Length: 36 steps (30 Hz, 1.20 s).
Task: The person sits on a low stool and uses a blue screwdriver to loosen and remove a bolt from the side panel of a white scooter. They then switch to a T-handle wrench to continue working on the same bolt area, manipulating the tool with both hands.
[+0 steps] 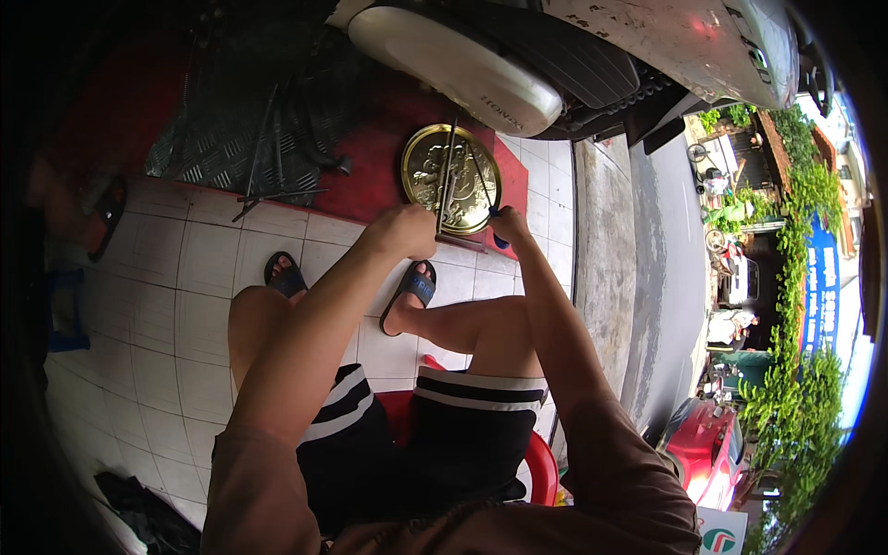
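Note:
I sit on a red plastic stool point(541, 462) with my knees apart. My left hand point(403, 231) grips the lower end of a thin metal rod point(448, 171) that runs upward across a round gold tin point(424, 176) lying on the floor. My right hand point(511, 227) is closed at the tin's right edge on a small blue-handled tool point(499, 242). A second thin rod point(479, 180) slants from that hand over the tin. What lies inside the tin is too small to tell.
A parked scooter point(518, 65) with a white panel looms just beyond the tin. A black ribbed mat point(231, 111) and loose thin metal rods point(277, 192) lie at the upper left on red floor. White tiles run under my sandalled feet. A concrete kerb and street lie to the right.

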Each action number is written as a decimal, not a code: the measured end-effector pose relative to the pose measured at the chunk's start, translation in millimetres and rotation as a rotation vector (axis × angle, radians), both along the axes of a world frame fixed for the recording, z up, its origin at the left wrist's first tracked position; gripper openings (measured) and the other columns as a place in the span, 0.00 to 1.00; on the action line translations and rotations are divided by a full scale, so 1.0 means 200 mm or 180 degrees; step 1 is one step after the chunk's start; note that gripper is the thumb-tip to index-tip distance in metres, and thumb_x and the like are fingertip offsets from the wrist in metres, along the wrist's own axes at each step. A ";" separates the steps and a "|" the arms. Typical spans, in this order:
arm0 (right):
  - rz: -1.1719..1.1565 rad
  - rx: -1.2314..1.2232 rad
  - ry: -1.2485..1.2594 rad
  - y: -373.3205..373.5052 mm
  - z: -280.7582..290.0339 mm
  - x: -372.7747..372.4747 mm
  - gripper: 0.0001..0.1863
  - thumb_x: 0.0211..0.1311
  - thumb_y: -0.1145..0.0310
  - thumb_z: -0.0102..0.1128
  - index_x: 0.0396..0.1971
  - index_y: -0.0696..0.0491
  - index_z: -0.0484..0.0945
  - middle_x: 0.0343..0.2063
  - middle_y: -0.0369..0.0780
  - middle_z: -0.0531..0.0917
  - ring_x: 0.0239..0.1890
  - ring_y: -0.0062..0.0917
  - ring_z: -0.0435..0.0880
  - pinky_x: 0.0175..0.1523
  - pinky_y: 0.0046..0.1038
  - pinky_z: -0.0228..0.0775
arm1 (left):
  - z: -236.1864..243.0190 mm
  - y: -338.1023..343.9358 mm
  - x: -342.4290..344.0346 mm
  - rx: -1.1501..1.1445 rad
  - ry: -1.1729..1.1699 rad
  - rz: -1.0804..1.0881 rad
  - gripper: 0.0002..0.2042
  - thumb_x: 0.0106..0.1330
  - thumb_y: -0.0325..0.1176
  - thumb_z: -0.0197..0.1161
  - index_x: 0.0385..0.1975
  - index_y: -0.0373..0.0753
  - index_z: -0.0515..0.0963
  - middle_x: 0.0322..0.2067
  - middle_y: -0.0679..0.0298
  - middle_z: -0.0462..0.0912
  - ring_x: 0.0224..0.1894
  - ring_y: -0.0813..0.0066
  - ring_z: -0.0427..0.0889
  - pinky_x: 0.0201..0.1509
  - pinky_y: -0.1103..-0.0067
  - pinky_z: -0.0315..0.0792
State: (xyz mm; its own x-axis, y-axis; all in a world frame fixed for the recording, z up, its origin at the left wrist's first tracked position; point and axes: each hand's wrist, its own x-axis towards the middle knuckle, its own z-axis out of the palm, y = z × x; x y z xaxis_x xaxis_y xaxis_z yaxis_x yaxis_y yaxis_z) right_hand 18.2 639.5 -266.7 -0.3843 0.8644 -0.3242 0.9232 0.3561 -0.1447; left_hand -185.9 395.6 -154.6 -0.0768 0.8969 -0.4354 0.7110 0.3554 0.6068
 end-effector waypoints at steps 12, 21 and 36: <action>-0.0401 0.0012 0.0000 -0.14 -0.04 -0.09 0.20 0.43 0.58 0.70 0.37 0.52 0.85 0.41 0.46 0.86 0.46 0.39 0.85 0.51 0.38 0.78 | -0.14 0.01 0.00 -0.0293 0.0229 -0.0194 0.15 0.62 0.35 0.57 0.44 0.35 0.81 0.44 0.48 0.83 0.49 0.52 0.81 0.54 0.63 0.75; -0.0471 0.0153 0.0340 -0.10 -0.09 -0.10 0.20 0.37 0.52 0.73 0.27 0.52 0.87 0.28 0.44 0.87 0.34 0.33 0.88 0.42 0.34 0.79 | -0.16 0.00 0.01 -0.0227 0.0207 -0.0242 0.13 0.61 0.34 0.57 0.40 0.33 0.82 0.41 0.48 0.84 0.47 0.52 0.82 0.53 0.63 0.76; -0.0659 -0.0760 0.0860 -0.01 -0.13 -0.07 0.18 0.49 0.58 0.58 0.30 0.60 0.80 0.30 0.48 0.82 0.32 0.35 0.82 0.37 0.33 0.73 | -0.09 0.02 0.00 -0.0251 0.0265 -0.0281 0.15 0.62 0.36 0.57 0.43 0.35 0.81 0.43 0.49 0.83 0.48 0.53 0.82 0.54 0.63 0.75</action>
